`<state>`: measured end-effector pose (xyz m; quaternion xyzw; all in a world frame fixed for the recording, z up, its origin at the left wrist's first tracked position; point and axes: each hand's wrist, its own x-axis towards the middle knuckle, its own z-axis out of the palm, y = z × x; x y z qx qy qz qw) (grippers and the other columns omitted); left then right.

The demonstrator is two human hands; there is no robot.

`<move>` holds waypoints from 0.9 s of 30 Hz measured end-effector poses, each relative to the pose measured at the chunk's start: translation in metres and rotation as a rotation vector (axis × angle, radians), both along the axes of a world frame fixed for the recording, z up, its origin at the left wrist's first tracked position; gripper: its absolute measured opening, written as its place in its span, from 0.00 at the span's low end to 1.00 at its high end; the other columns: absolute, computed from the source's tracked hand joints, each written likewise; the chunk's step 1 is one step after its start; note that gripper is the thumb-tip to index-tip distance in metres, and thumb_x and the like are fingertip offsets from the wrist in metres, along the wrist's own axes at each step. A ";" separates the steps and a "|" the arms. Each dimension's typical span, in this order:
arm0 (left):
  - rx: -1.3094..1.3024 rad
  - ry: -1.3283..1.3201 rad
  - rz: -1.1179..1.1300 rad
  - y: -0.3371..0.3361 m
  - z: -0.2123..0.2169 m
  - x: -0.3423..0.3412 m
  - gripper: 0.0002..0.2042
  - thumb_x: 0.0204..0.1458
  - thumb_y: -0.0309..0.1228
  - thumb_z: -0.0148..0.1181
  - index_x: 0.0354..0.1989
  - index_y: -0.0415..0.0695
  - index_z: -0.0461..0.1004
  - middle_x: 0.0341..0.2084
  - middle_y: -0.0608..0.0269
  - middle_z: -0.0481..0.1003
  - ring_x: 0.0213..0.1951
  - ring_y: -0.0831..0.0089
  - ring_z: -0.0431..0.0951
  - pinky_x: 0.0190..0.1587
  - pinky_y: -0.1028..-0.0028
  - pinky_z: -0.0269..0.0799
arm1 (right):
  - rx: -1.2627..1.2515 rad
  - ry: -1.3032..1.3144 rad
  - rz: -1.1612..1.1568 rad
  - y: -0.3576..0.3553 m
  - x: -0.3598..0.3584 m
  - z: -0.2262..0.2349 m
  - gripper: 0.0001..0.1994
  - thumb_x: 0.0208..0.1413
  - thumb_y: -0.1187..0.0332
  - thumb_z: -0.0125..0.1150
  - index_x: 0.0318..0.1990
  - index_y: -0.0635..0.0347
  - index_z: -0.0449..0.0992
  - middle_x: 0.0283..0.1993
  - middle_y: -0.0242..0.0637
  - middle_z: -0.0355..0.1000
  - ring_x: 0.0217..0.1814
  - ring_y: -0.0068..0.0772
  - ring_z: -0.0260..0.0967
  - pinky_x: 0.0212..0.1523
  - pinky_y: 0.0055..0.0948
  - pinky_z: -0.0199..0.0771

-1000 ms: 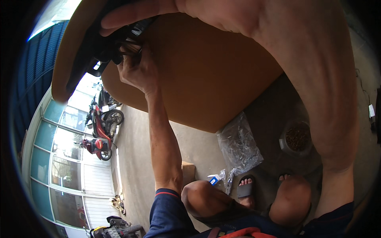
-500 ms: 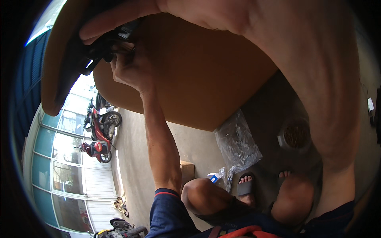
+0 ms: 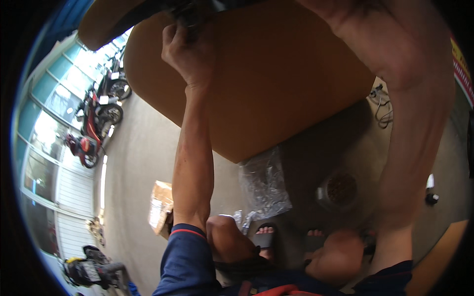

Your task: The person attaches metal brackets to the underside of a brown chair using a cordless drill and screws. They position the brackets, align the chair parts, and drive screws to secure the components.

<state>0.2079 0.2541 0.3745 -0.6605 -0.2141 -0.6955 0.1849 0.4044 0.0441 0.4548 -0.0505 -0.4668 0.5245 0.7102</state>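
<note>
A large brown padded piece [image 3: 276, 84], perhaps part of a seat, fills the upper middle in front of me. Its shaded edge carries a dark fitting [image 3: 190, 11] near the top. My left hand [image 3: 186, 54] is closed, fingers curled at the underside of that fitting; what lies inside the fingers is hidden. At the upper right, my right hand [image 3: 365, 34] reaches over the brown piece. Its fingers run out past the top of the picture, so their hold does not show. A curved brown padded part [image 3: 106, 22] sticks out at the upper left.
On the floor lie a clear plastic bag [image 3: 264, 185], a round tub of small brown bits [image 3: 340, 188], an opened cardboard box [image 3: 161, 207] and a coiled cord [image 3: 382, 106]. Motorbikes [image 3: 91, 118] stand along the glazed wall at left; another dark vehicle [image 3: 94, 269] is at lower left.
My view has turned, so the motorbikes and floor things sit further left. The right hand's fingers, stretched across the top before, have left the picture. My left hand remains at the dark fitting.
</note>
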 end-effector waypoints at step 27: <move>-0.117 -0.022 -0.045 -0.011 0.004 0.001 0.25 0.46 0.24 0.72 0.57 0.40 0.80 0.32 0.59 0.75 0.30 0.64 0.79 0.35 0.66 0.78 | -0.201 -0.076 -0.076 -0.020 0.015 0.011 0.16 0.66 0.68 0.55 0.51 0.77 0.73 0.48 0.56 0.77 0.50 0.60 0.79 0.36 0.29 0.89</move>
